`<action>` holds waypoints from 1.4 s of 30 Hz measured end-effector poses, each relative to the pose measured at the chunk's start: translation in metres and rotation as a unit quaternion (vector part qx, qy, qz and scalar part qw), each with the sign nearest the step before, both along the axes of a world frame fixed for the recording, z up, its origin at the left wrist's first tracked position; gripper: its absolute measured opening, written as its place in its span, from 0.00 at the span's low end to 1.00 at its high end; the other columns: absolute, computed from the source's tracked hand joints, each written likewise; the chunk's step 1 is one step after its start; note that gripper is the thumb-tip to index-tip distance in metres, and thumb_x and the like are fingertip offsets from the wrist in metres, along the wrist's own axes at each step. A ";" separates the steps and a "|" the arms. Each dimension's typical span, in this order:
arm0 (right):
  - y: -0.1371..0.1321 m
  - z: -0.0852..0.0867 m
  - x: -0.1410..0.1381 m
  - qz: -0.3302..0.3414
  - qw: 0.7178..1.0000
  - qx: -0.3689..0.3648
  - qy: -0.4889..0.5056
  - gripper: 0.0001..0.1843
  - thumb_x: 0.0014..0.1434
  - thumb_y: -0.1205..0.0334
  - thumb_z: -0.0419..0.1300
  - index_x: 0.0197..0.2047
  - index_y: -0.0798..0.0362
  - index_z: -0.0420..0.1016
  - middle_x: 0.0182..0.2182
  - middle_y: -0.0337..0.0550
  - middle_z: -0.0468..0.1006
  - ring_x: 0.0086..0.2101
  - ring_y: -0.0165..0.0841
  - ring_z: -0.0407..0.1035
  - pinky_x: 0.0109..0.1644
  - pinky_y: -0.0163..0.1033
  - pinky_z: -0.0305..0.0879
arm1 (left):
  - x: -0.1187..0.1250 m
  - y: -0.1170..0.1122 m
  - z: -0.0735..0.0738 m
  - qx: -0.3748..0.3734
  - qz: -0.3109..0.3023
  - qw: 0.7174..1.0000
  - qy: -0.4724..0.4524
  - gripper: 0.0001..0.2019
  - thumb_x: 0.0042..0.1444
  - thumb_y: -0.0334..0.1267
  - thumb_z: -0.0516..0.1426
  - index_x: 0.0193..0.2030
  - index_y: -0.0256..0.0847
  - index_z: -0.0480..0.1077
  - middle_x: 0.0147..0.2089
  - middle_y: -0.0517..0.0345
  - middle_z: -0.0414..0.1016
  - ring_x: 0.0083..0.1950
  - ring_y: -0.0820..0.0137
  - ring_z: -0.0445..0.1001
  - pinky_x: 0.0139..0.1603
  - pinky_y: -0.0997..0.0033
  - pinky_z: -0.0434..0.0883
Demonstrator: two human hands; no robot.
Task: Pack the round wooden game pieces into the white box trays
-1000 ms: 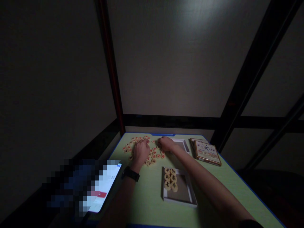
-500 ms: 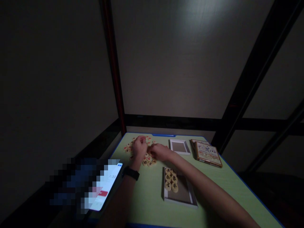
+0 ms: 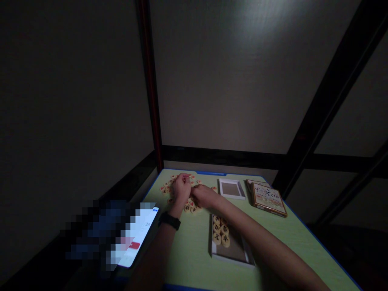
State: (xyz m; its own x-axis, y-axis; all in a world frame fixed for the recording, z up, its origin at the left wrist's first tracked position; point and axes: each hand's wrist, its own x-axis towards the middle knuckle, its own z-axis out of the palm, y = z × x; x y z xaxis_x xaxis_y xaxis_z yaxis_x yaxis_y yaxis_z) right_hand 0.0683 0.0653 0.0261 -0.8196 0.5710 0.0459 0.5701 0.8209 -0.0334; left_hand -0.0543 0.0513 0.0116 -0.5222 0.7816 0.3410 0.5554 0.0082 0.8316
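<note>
A heap of round pale game pieces point(image 3: 166, 189) with red and black marks lies on the green table point(image 3: 194, 250) at the far left. My left hand point(image 3: 181, 188), a dark watch on its wrist, is raised over the heap with its fingers pinched on a piece point(image 3: 185, 176). My right hand point(image 3: 203, 197) rests closed on the pieces just right of it, touching the left hand. What its fingers hold is hidden. A shallow white tray point(image 3: 239, 252) nearer me holds several pieces point(image 3: 220, 233) in two short rows.
A second, smaller white tray point(image 3: 231, 188) sits at the far side. A stack of brown-framed printed boards point(image 3: 268, 195) lies at the far right. A lit phone point(image 3: 136, 238) stands off the table's left edge. Dark frame bars rise behind the table.
Both hands have drawn together over the heap: the right hand pulled back from the far tray towards the left hand, and the left hand lifted with a piece pinched in it.
</note>
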 end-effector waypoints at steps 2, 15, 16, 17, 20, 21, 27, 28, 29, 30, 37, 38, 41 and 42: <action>-0.003 0.002 0.003 -0.008 1.000 0.005 0.011 0.16 0.55 0.73 0.58 0.48 0.60 0.75 0.41 0.57 0.81 0.41 0.41 0.74 0.42 0.38 0.63 | 0.000 0.000 0.000 -0.002 0.000 1.000 0.000 0.11 0.57 0.27 0.53 0.38 0.42 0.76 0.40 0.54 0.83 0.44 0.65 0.80 0.46 0.68 0.72; -0.052 0.014 0.107 0.013 0.963 -0.063 0.262 0.17 0.61 0.75 0.52 0.51 0.54 0.72 0.43 0.50 0.76 0.43 0.36 0.71 0.48 0.38 0.66 | 0.033 -0.010 -0.003 -0.002 -0.223 0.975 -0.003 0.10 0.54 0.26 0.53 0.32 0.40 0.75 0.35 0.57 0.81 0.39 0.69 0.78 0.43 0.72 0.72; -0.058 0.012 0.114 0.005 0.960 -0.070 0.270 0.17 0.62 0.74 0.52 0.51 0.54 0.72 0.44 0.50 0.76 0.43 0.36 0.71 0.48 0.39 0.66 | 0.040 -0.014 -0.003 -0.019 -0.272 0.962 -0.011 0.10 0.53 0.26 0.53 0.32 0.40 0.75 0.34 0.58 0.80 0.38 0.70 0.78 0.41 0.73 0.72; -0.063 0.010 0.121 -0.006 0.957 -0.079 0.277 0.16 0.62 0.73 0.53 0.51 0.54 0.72 0.44 0.50 0.77 0.43 0.37 0.72 0.48 0.39 0.67 | 0.046 -0.018 -0.002 -0.034 -0.320 0.947 -0.015 0.10 0.52 0.26 0.53 0.31 0.40 0.75 0.33 0.58 0.80 0.37 0.70 0.78 0.40 0.74 0.72; -0.074 0.004 0.137 -0.044 0.947 -0.108 0.298 0.12 0.64 0.68 0.55 0.50 0.53 0.73 0.43 0.49 0.77 0.42 0.37 0.73 0.48 0.40 0.68 | 0.062 -0.032 -0.002 -0.047 -0.421 0.906 -0.004 0.10 0.52 0.28 0.53 0.32 0.39 0.76 0.33 0.58 0.80 0.37 0.70 0.77 0.39 0.75 0.71; -0.076 0.001 0.141 -0.053 0.944 -0.112 0.305 0.11 0.64 0.66 0.56 0.49 0.52 0.74 0.43 0.49 0.78 0.42 0.37 0.73 0.47 0.40 0.68 | 0.066 -0.036 -0.002 -0.049 -0.439 0.897 -0.002 0.10 0.52 0.28 0.53 0.32 0.39 0.76 0.33 0.58 0.80 0.37 0.70 0.77 0.39 0.75 0.71; -0.074 -0.013 0.144 -0.070 0.932 -0.063 0.350 0.11 0.68 0.62 0.53 0.50 0.53 0.73 0.43 0.50 0.77 0.40 0.37 0.73 0.46 0.41 0.70 | 0.072 -0.041 -0.002 -0.093 -0.478 0.866 -0.108 0.08 0.58 0.35 0.53 0.41 0.39 0.72 0.30 0.62 0.75 0.24 0.77 0.70 0.24 0.79 0.64; -0.072 -0.014 0.144 -0.069 0.931 -0.052 0.354 0.12 0.68 0.62 0.52 0.52 0.52 0.72 0.43 0.50 0.77 0.39 0.36 0.73 0.45 0.41 0.70 | 0.072 -0.040 -0.002 -0.099 -0.483 0.860 -0.131 0.09 0.60 0.39 0.54 0.42 0.39 0.72 0.30 0.62 0.74 0.23 0.77 0.69 0.23 0.79 0.64; -0.072 -0.016 0.143 -0.068 0.930 -0.041 0.358 0.13 0.68 0.63 0.52 0.53 0.52 0.71 0.43 0.50 0.77 0.38 0.36 0.73 0.45 0.41 0.70 | 0.071 -0.039 -0.003 -0.106 -0.488 0.853 -0.150 0.10 0.60 0.42 0.55 0.42 0.38 0.72 0.31 0.61 0.74 0.22 0.78 0.69 0.22 0.79 0.63; -0.071 -0.017 0.143 -0.066 0.929 -0.029 0.362 0.13 0.68 0.63 0.52 0.54 0.53 0.71 0.42 0.49 0.77 0.38 0.36 0.73 0.45 0.42 0.71 | 0.071 -0.038 -0.003 -0.117 -0.494 0.845 -0.166 0.12 0.60 0.45 0.56 0.42 0.37 0.72 0.32 0.60 0.75 0.22 0.78 0.70 0.21 0.79 0.63; -0.075 -0.017 0.141 -0.060 0.911 0.004 0.408 0.14 0.68 0.61 0.53 0.54 0.52 0.71 0.44 0.51 0.78 0.37 0.36 0.73 0.45 0.43 0.73 | 0.070 -0.041 -0.003 -0.153 -0.540 0.792 -0.240 0.20 0.57 0.55 0.60 0.39 0.36 0.71 0.31 0.60 0.72 0.26 0.76 0.73 0.24 0.78 0.62; -0.076 -0.016 0.140 -0.060 0.907 0.001 0.417 0.14 0.67 0.60 0.54 0.54 0.52 0.71 0.44 0.50 0.78 0.35 0.35 0.73 0.44 0.43 0.73 | 0.069 -0.042 -0.002 -0.153 -0.547 0.786 -0.245 0.21 0.56 0.56 0.61 0.39 0.35 0.71 0.30 0.61 0.72 0.26 0.76 0.72 0.25 0.77 0.62; -0.078 -0.015 0.138 -0.074 0.891 -0.029 0.447 0.14 0.65 0.59 0.58 0.52 0.52 0.74 0.41 0.48 0.80 0.32 0.34 0.72 0.42 0.41 0.73 | 0.065 -0.044 0.002 -0.159 -0.572 0.759 -0.266 0.24 0.50 0.57 0.66 0.37 0.34 0.73 0.28 0.61 0.71 0.27 0.78 0.70 0.26 0.78 0.60; -0.079 -0.015 0.138 -0.083 0.884 -0.047 0.458 0.14 0.64 0.58 0.59 0.51 0.52 0.75 0.40 0.47 0.80 0.32 0.33 0.72 0.41 0.41 0.73 | 0.063 -0.045 0.003 -0.163 -0.580 0.749 -0.274 0.25 0.48 0.57 0.67 0.36 0.34 0.74 0.28 0.60 0.72 0.27 0.78 0.69 0.26 0.78 0.60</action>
